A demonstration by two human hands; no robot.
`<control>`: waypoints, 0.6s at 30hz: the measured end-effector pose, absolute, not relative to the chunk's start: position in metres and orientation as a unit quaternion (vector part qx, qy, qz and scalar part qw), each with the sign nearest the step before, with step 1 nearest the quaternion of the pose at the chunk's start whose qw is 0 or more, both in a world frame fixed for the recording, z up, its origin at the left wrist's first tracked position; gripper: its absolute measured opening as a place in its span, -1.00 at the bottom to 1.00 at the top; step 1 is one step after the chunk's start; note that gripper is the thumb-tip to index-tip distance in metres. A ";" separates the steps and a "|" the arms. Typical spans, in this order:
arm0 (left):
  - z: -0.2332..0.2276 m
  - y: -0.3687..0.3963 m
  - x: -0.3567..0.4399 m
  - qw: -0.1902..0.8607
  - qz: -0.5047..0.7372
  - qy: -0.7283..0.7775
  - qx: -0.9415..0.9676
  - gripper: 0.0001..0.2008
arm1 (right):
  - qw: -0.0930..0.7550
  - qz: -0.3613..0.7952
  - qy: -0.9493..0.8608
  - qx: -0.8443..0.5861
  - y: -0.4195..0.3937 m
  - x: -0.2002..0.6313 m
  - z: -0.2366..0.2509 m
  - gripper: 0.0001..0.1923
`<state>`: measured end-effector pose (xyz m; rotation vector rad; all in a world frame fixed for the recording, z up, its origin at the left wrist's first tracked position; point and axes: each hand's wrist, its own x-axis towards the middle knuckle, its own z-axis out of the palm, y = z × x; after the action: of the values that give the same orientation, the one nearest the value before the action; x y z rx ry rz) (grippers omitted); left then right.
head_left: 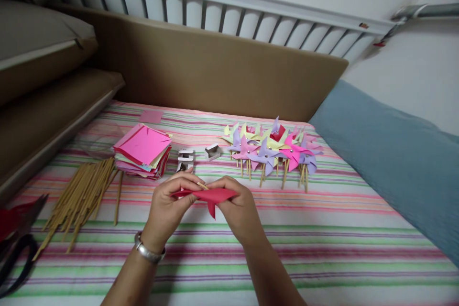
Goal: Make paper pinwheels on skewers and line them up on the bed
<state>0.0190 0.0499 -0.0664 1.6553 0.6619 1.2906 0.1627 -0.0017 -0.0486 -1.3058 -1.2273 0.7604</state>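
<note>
A red paper pinwheel (218, 194) is held up between both hands, with one pointed blade hanging down. My left hand (172, 203) pinches its left side, and a silver bangle circles that wrist. My right hand (238, 208) is closed around the right side of the paper. The end of a thin wooden stick (202, 185) shows just above the red paper between the fingers; the rest is hidden. Right behind my left hand stands a small open box (185, 155) with dark bits in it. Another little white box (213, 151) lies to its right.
Finished pinwheels (267, 153) on sticks lie in a cluster at the back right. Stacked coloured paper squares (143, 146) and a pile of wooden sticks (81, 196) are on the left. Black-handled scissors (21, 258) lie at the left edge. Brown cushions (53, 119) and a padded board (201, 67) border the striped cloth (322, 258).
</note>
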 end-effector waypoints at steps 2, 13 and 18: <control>-0.068 0.050 0.019 0.459 0.527 0.268 0.663 -0.97 | 0.562 0.319 -0.527 -0.553 -0.002 0.163 -0.049 -0.83; -0.072 0.050 0.020 0.468 0.540 0.275 0.644 -0.96 | 0.553 0.350 -0.512 -0.556 0.000 0.161 -0.055 -0.85; -0.074 0.051 0.020 0.471 0.542 0.281 0.637 -0.93 | 0.562 0.366 -0.492 -0.555 0.000 0.159 -0.055 -0.85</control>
<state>0.0202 0.0508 -0.0737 1.5601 0.6893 1.3269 0.1587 -0.0001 -0.0549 -1.3072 -1.1581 0.8608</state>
